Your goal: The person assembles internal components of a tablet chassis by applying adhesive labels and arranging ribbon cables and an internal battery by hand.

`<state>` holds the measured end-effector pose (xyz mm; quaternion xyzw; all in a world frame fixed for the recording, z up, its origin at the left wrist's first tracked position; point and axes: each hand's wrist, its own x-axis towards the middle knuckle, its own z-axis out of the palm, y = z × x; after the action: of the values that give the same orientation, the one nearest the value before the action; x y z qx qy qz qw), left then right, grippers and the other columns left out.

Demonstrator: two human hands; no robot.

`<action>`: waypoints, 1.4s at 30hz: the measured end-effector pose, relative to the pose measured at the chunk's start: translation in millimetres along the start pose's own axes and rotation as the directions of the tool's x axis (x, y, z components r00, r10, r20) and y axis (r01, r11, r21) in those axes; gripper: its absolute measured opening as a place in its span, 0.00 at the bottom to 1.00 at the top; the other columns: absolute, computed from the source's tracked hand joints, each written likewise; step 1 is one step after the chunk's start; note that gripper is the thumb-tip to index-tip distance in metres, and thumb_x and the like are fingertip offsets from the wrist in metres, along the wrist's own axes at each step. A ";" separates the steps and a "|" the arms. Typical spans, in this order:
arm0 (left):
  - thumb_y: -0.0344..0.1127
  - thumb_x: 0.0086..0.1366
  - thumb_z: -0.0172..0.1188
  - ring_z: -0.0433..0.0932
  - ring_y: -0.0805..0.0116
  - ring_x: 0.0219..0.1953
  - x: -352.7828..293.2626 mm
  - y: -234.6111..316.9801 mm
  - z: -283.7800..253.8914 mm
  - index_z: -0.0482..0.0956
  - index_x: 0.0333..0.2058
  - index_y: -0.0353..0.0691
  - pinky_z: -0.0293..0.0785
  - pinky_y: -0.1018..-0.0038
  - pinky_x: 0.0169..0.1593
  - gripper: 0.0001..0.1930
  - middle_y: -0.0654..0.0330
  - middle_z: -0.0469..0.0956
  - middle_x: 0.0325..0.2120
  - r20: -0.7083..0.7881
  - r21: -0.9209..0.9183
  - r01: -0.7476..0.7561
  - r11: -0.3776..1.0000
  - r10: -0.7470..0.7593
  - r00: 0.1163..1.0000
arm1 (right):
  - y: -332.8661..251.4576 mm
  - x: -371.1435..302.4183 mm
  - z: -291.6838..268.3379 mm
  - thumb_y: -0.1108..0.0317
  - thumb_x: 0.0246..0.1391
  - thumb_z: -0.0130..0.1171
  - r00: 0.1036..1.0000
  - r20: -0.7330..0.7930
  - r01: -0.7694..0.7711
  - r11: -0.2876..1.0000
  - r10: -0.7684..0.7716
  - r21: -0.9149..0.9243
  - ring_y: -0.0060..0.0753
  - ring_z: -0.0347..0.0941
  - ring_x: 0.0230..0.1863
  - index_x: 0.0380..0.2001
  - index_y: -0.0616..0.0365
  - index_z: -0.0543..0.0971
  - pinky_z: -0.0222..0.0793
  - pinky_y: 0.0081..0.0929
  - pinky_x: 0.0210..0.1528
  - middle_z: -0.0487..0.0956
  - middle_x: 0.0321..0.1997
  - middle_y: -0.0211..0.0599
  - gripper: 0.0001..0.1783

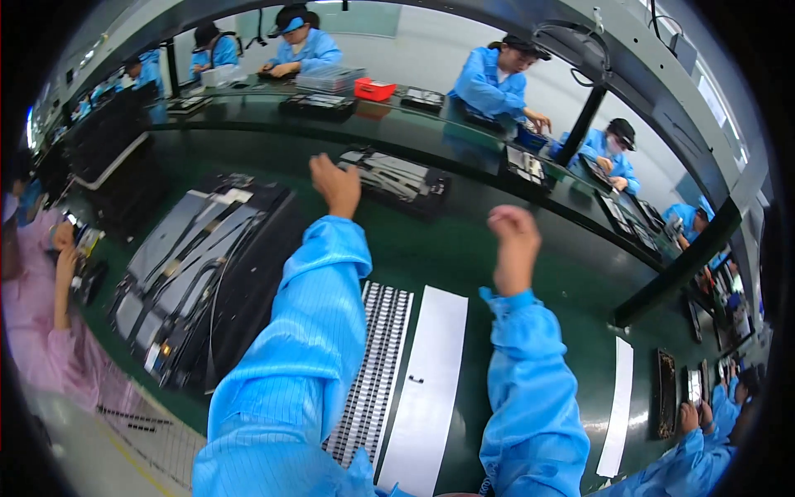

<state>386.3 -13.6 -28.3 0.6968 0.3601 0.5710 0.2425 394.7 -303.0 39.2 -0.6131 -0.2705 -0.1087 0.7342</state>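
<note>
My left hand [335, 187] reaches forward beside the left end of a black tray [434, 194] holding flat grey parts with dark strips. Its thumb and fingers are apart, and nothing shows between them; whether it touches the tray I cannot tell. To the right, my right hand [515, 248] is raised over the green table [431, 248], away from the tray. Its fingers are curled together and slightly blurred, so anything inside them is hidden. Between my forearms lie a sheet with rows of small black and white pieces [383, 348] and a long white strip [431, 373].
A large black tray [265, 248] with stacked grey parts and dark cables stands at my left. Another white strip [617, 406] lies at the right, near a dark post [679, 265]. Beyond runs a bench line with a red box [374, 89] and several co-workers in blue.
</note>
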 end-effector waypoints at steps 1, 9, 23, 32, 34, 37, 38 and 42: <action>0.36 0.47 0.57 0.58 0.45 0.54 -5.8 8.7 13.0 0.62 0.48 0.29 0.53 0.54 0.55 0.29 0.41 0.59 0.50 0.021 -0.002 0.145 0.989 -0.144 0.989 | 36.1 3.1 -7.9 0.77 0.40 0.55 0.996 0.033 -0.074 0.987 0.079 -0.142 0.22 0.69 0.32 0.26 0.61 0.75 0.65 0.19 0.36 0.75 0.29 0.31 0.06; 0.46 0.47 0.56 0.62 0.48 0.47 14.3 -2.0 18.0 0.72 0.39 0.33 0.53 0.57 0.51 0.25 0.43 0.65 0.43 0.209 0.367 0.202 0.908 -0.292 0.933 | 108.0 35.7 -21.5 0.72 0.40 0.57 0.921 0.061 -0.356 0.895 0.385 -0.270 0.23 0.68 0.28 0.32 0.66 0.76 0.64 0.19 0.32 0.76 0.28 0.35 0.13; 0.62 0.44 0.54 0.63 0.46 0.52 -5.9 14.4 4.7 0.70 0.46 0.34 0.55 0.56 0.54 0.39 0.44 0.69 0.46 0.455 0.295 0.230 0.927 -0.348 0.820 | 143.6 78.8 25.4 0.49 0.35 0.62 0.942 -0.037 -0.314 0.842 0.332 -0.439 0.43 0.69 0.42 0.38 0.66 0.72 0.64 0.32 0.44 0.73 0.39 0.52 0.33; 0.46 0.51 0.60 0.68 0.51 0.48 -40.1 82.1 -32.4 0.66 0.47 0.24 0.61 0.68 0.52 0.32 0.41 0.69 0.45 0.231 -0.580 0.104 0.808 0.040 0.972 | -33.1 31.9 -15.8 0.72 0.37 0.63 0.965 -0.014 -0.189 0.729 0.263 0.657 0.27 0.68 0.32 0.31 0.61 0.70 0.65 0.27 0.35 0.71 0.29 0.32 0.15; 0.45 0.53 0.59 0.69 0.55 0.48 -45.4 123.2 -65.4 0.60 0.51 0.24 0.61 0.70 0.52 0.34 0.43 0.69 0.46 0.294 -0.724 0.131 0.677 0.131 0.947 | -54.8 15.2 -57.7 0.71 0.41 0.60 0.977 -0.050 -0.152 0.846 0.206 0.511 0.28 0.69 0.32 0.29 0.61 0.73 0.66 0.27 0.36 0.72 0.27 0.31 0.10; 0.41 0.56 0.56 0.69 0.64 0.46 -69.0 149.7 -123.2 0.58 0.52 0.27 0.63 0.74 0.48 0.31 0.49 0.70 0.44 0.576 -0.747 0.429 0.508 0.171 0.800 | -77.0 -17.7 -116.9 0.70 0.51 0.52 0.978 0.012 -0.183 0.827 0.209 0.531 0.32 0.71 0.40 0.35 0.63 0.73 0.66 0.28 0.46 0.75 0.37 0.38 0.09; 0.38 0.58 0.53 0.69 0.68 0.46 -80.1 152.9 -143.8 0.59 0.52 0.27 0.64 0.76 0.47 0.27 0.52 0.71 0.43 0.677 -0.690 0.533 0.490 0.176 0.715 | -80.2 -29.1 -144.6 0.70 0.52 0.50 0.979 0.061 -0.197 0.824 0.194 0.531 0.34 0.71 0.43 0.38 0.65 0.72 0.66 0.31 0.49 0.74 0.41 0.42 0.11; 0.36 0.57 0.52 0.72 0.70 0.38 -124.5 136.8 -191.9 0.69 0.44 0.35 0.66 0.78 0.40 0.17 0.59 0.73 0.38 0.906 -0.389 0.742 0.547 0.081 0.415 | -104.9 -104.1 -208.6 0.71 0.54 0.47 0.929 0.079 -0.343 0.762 0.361 0.549 0.38 0.69 0.48 0.42 0.66 0.70 0.65 0.37 0.53 0.72 0.45 0.47 0.14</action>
<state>219.8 -209.8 41.0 0.6055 0.0622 0.1702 0.7749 311.8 -544.6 50.9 -0.4120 -0.1588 0.1045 0.8911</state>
